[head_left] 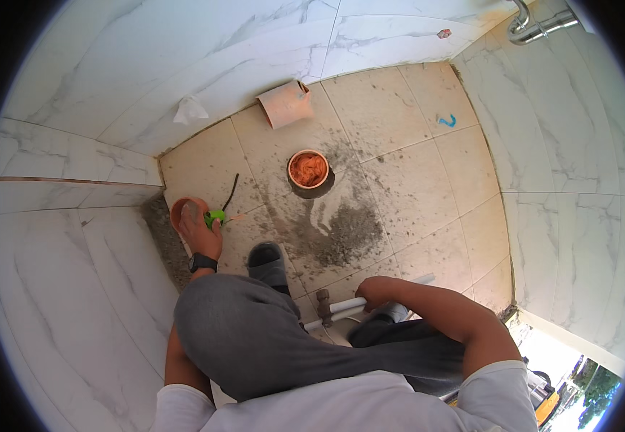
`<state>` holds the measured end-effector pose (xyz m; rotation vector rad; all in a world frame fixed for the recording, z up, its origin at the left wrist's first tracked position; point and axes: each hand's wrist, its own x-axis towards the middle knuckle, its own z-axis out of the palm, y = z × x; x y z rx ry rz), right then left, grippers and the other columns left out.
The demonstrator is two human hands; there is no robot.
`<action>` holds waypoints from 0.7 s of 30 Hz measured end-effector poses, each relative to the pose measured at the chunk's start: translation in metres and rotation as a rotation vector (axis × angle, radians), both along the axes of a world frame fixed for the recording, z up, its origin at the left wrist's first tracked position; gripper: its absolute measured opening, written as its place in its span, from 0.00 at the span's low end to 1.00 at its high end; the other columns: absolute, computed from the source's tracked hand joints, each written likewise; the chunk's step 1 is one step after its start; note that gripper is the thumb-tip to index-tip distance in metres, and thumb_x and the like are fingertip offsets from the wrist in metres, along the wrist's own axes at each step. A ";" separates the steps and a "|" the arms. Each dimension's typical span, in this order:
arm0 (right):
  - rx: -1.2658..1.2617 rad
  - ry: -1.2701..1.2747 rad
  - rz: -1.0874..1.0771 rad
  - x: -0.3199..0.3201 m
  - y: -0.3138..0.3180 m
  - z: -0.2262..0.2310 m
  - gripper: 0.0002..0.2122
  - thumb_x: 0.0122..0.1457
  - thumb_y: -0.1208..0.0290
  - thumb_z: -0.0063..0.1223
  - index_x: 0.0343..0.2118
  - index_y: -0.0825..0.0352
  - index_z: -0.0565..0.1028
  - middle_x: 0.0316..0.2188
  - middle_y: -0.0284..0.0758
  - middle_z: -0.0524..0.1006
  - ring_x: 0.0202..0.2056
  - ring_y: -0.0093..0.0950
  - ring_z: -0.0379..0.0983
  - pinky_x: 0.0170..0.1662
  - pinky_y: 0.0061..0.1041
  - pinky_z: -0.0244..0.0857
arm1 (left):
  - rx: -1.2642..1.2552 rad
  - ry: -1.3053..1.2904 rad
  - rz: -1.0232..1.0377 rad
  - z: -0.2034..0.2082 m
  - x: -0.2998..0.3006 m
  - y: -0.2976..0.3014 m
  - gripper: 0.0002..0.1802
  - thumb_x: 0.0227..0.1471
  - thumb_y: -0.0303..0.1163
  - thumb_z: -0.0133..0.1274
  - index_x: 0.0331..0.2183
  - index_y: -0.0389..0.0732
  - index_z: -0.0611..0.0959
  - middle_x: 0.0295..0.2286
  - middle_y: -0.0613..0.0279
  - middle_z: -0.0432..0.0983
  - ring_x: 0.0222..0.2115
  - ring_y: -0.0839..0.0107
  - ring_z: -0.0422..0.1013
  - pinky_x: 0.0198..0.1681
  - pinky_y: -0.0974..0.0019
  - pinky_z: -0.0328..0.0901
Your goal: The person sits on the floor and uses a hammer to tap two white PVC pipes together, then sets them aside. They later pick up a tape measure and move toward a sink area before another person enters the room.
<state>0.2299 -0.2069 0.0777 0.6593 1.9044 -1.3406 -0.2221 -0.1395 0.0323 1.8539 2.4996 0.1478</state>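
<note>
A white shirt (327,405) and gray trousers (237,335) are nearest. At far left an orange pipe (177,210) stands by the wall; the left hand (201,232) lies over it, thumb beside a green roll (215,217), and whether the fingers grip either I cannot tell. Next come a black strip (233,189), a sandal (268,265), a pipe offcut (283,106) against the back wall and, mid-floor, a floor pipe (308,169) stuffed with orange material. Below is a hammer (324,307), its white handle wrapped by the right hand's (378,290) fingers. A blue hook (447,121) lies farther right.
</note>
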 end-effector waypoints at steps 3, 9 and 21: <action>-0.142 -0.001 -0.195 0.032 0.030 0.037 0.16 0.45 0.62 0.67 0.35 0.66 0.80 0.25 0.38 0.80 0.30 0.31 0.78 0.36 0.30 0.70 | 0.093 -0.011 -0.105 0.016 0.010 0.006 0.31 0.55 0.38 0.55 0.58 0.41 0.67 0.59 0.44 0.50 0.60 0.45 0.49 0.61 0.42 0.47; -0.148 0.000 -0.829 0.051 0.086 0.126 0.16 0.50 0.63 0.66 0.38 0.68 0.79 0.25 0.30 0.80 0.27 0.21 0.74 0.33 0.24 0.67 | 0.171 -0.602 -0.251 0.075 0.069 0.031 0.29 0.53 0.40 0.57 0.54 0.40 0.71 0.55 0.45 0.60 0.57 0.46 0.57 0.58 0.48 0.56; -0.184 0.181 -1.093 -0.058 0.114 0.122 0.16 0.53 0.59 0.63 0.36 0.67 0.78 0.24 0.28 0.78 0.23 0.15 0.69 0.26 0.18 0.63 | 0.007 -0.358 -1.059 0.101 0.124 0.065 0.22 0.50 0.43 0.58 0.44 0.43 0.79 0.41 0.49 0.74 0.47 0.52 0.69 0.53 0.51 0.63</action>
